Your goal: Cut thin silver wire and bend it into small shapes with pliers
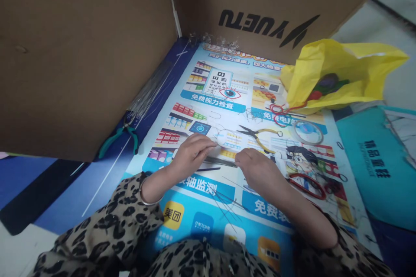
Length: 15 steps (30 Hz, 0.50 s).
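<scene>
My left hand point(194, 152) is closed in a pinch, its fingertips at a thin wire point(224, 130) that curves up in front of it. Facing it, my right hand point(256, 168) is also pinched shut, its fingertips at thin wire. Between and below both hands a bundle of straight metal wires point(221, 162) reaches the right fingertips; whether it is held or lies there I cannot tell. Just beyond the right hand are yellow-handled pliers point(260, 136), jaws apart. Red-handled scissors or pliers point(307, 186) lie beside my right forearm, partly hidden.
A printed poster point(211, 117) covers the work surface. Cardboard walls point(84, 60) stand left and behind. Green-handled pliers point(121, 136) and long wires point(151, 86) lie left. On the right are a yellow bag point(312, 69), a clear tape roll point(308, 132) and a teal packet point(367, 160).
</scene>
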Motion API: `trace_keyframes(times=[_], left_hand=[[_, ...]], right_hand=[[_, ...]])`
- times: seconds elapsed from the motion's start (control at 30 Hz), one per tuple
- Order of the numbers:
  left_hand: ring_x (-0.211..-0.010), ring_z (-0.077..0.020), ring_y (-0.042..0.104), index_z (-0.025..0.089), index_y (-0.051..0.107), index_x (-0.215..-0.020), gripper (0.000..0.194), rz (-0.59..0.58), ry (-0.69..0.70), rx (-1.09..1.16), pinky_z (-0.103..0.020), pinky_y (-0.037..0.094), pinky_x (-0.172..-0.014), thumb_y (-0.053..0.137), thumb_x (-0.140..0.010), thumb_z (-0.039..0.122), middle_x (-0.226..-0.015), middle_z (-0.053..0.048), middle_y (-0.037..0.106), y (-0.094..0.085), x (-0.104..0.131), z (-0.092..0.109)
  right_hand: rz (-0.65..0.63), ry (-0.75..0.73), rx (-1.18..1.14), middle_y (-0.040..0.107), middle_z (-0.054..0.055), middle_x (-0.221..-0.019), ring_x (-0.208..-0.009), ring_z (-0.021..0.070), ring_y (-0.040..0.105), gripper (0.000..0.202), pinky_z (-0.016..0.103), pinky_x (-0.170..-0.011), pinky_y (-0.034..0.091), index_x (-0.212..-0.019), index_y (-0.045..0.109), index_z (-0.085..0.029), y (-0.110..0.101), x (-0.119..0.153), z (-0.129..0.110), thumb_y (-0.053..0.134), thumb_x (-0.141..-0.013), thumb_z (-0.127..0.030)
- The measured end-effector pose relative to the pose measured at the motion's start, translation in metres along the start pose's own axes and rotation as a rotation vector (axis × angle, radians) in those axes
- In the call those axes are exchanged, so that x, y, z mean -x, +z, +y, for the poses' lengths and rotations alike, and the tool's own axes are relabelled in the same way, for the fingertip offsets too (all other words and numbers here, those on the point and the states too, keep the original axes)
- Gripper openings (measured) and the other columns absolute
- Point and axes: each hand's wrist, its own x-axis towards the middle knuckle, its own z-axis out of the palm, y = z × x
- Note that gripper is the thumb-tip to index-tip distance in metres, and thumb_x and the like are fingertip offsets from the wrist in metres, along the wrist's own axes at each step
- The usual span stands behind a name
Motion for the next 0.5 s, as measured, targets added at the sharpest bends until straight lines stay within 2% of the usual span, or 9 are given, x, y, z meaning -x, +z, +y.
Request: trace_keyframes(times=[0.07, 0.13, 0.27, 0.4, 0.5], left_hand=[[-0.084, -0.0126, 0.055, 0.018, 0.061, -0.094, 0.016, -0.035, -0.004, -0.026, -0.028, 0.045, -0.075, 0.049, -0.085, 0.02, -0.085, -0.004, 0.063, -0.001, -0.001, 0.002], [-0.084, -0.0132, 0.054, 0.019, 0.061, -0.097, 0.018, -0.12, 0.022, -0.087, -0.029, 0.044, -0.075, 0.048, -0.085, 0.023, -0.087, -0.003, 0.064, -0.001, 0.0, 0.005], [-0.082, -0.0148, 0.052, 0.021, 0.061, -0.098, 0.019, -0.306, 0.118, -0.34, -0.03, 0.04, -0.071, 0.046, -0.086, 0.021, -0.089, -0.002, 0.065, -0.003, 0.0, 0.012], [-0.082, -0.0169, 0.049, 0.02, 0.062, -0.096, 0.019, -0.326, 0.194, -0.584, -0.031, 0.036, -0.07, 0.046, -0.085, 0.017, -0.087, -0.003, 0.062, -0.01, -0.013, 0.03], [-0.085, -0.0195, 0.047, 0.018, 0.062, -0.088, 0.014, -0.302, 0.261, -0.735, -0.033, 0.035, -0.071, 0.049, -0.084, 0.018, -0.088, -0.006, 0.06, -0.017, -0.038, 0.05]], right_hand=[[0.007, 0.01, -0.004, 0.057, 0.006, -0.08, -0.079, 0.0177, 0.049, 0.017, 0.027, -0.068, 0.033, -0.081, 0.057, -0.016, -0.001, 0.0, 0.002, 0.042, -0.079, -0.007], [0.016, -0.006, -0.019, 0.057, 0.006, -0.08, -0.079, 0.0177, 0.049, 0.018, 0.027, -0.069, 0.033, -0.082, 0.057, -0.016, -0.003, 0.0, 0.004, 0.041, -0.08, -0.007], [0.057, -0.027, -0.038, 0.057, 0.006, -0.082, -0.081, 0.0173, 0.049, 0.019, 0.027, -0.071, 0.033, -0.083, 0.057, -0.016, -0.007, 0.001, 0.007, 0.04, -0.081, -0.008], [0.11, -0.011, 0.011, 0.058, 0.006, -0.083, -0.082, 0.0177, 0.049, 0.019, 0.027, -0.071, 0.033, -0.085, 0.058, -0.017, -0.024, 0.003, 0.002, 0.041, -0.081, -0.008], [0.163, 0.005, 0.095, 0.059, 0.006, -0.085, -0.085, 0.019, 0.05, 0.019, 0.028, -0.074, 0.033, -0.09, 0.058, -0.018, -0.047, -0.002, -0.003, 0.044, -0.081, -0.009]])
